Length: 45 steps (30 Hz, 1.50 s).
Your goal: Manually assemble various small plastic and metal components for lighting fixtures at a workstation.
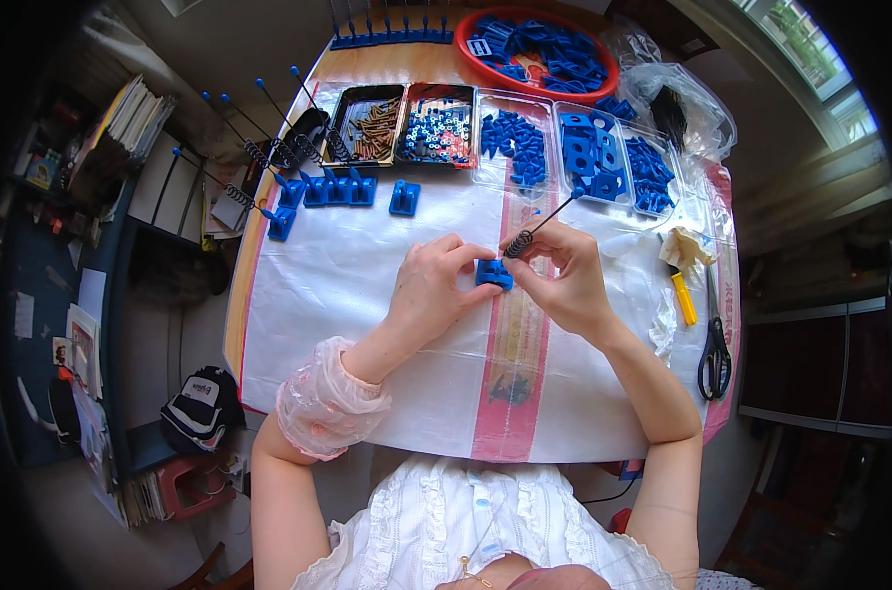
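Over the middle of the table, my left hand point(428, 287) pinches a small blue plastic bracket point(492, 276) between thumb and fingertips. In my right hand point(572, 280), closed thumb and fingers grip a black spring rod point(518, 244) with a coil at its lower end and a blue tip slanting up to the right. The coil end is at the bracket's upper right; my fingers hide whether the two are joined. Beyond my left hand stands a single blue bracket point(404, 198), beside a row of similar brackets point(340, 190). Finished-looking spring rods in blue brackets point(285, 208) lean at the far left.
Along the back stand trays of screws point(375, 128), nuts point(436, 133) and blue parts point(515, 146). Behind them are a red basin point(603, 93) of blue pieces and a row of upright rods point(392, 37). Black scissors point(713, 366) and a yellow-handled tool point(683, 298) lie at right.
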{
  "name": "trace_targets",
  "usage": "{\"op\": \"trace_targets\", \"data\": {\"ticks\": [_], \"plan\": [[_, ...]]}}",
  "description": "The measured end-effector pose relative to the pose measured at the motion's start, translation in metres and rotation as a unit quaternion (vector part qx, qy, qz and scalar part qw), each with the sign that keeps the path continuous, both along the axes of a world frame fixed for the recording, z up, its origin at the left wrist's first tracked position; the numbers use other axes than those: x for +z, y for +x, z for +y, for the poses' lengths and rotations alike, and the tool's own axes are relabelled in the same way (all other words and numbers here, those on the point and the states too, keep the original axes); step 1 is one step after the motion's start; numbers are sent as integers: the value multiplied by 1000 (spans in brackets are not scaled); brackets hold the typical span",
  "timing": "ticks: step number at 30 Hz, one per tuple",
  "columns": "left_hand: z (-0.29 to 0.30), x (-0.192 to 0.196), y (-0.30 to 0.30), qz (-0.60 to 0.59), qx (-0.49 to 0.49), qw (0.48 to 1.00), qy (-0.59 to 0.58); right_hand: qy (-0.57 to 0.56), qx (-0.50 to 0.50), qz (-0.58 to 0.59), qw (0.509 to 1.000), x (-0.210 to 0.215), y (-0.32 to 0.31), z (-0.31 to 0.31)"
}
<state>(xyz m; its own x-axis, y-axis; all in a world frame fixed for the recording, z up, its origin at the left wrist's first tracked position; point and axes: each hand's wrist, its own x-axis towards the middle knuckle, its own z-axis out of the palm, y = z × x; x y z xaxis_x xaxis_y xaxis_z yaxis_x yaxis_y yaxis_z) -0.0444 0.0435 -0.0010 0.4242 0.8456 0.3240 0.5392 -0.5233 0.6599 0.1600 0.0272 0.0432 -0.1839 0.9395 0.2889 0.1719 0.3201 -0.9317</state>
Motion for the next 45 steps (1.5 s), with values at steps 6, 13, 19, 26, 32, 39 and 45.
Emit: {"op": "trace_targets", "data": {"ticks": [6,13,19,26,32,39,45], "plan": [[0,2,-1,17,-2,1000,-3,-4,1,-3,1000,-2,0,1],[6,24,-9,-99,-45,983,-146,-21,-2,-1,1000,-2,2,-1],[7,37,-2,-227,-83,925,-292,-13,0,4,1000,-1,2,-1],[3,51,-1,-151,-87,954,-244,-21,12,17,1000,-2,2,1],[-4,64,7,-118,-44,980,-154,17,-6,9,1000,-4,0,1],[-5,59,13,-77,-54,994,-51,42,-11,-7,999,-1,1,0],[-3,52,16,-46,-27,999,1,40,-22,-26,999,2,1,-1]]}}
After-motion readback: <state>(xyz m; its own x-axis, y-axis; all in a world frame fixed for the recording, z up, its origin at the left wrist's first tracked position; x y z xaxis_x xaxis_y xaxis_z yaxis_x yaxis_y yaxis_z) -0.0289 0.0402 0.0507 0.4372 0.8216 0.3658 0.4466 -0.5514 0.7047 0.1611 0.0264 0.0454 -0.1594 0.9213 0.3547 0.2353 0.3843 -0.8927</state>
